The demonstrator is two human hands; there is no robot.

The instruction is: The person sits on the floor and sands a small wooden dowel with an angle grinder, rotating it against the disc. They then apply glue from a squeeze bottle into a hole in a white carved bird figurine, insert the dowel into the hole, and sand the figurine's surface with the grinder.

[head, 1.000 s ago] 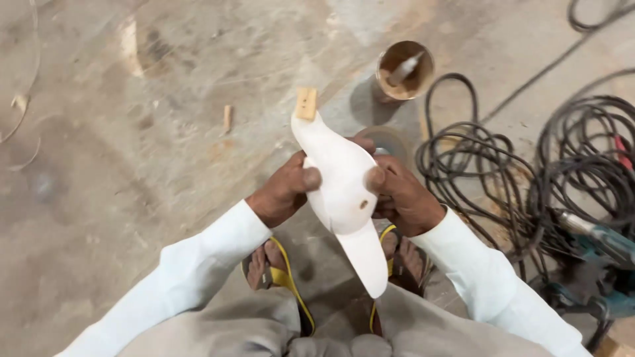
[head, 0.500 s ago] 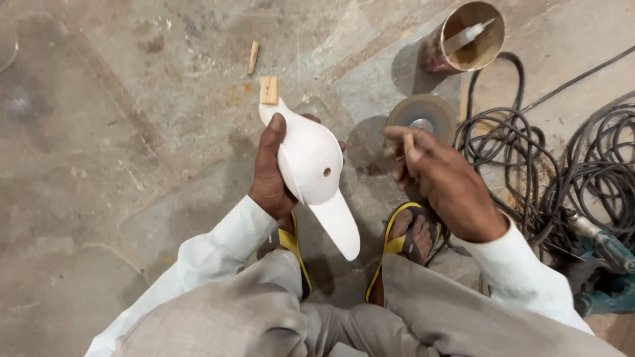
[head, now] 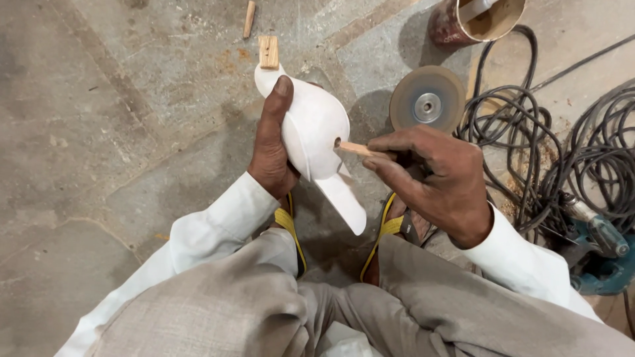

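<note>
The white carved piece, smooth and tapering to a blunt point, is being held over the stone floor just above the person's knees. The left hand is wrapping it from behind, thumb lying along its upper edge. The right hand is pinching a thin wooden peg between fingertips, its tip sitting at the small hole in the piece's face. To seat it well, the peg is probably best kept in line with the hole and pushed straight, the left hand bracing against the push. Beyond, a grinding disc is lying flat beside coiled black cables. At the top edge a round rusty tin is standing open, a pale tool handle leaning inside; anything else in it is hidden
</note>
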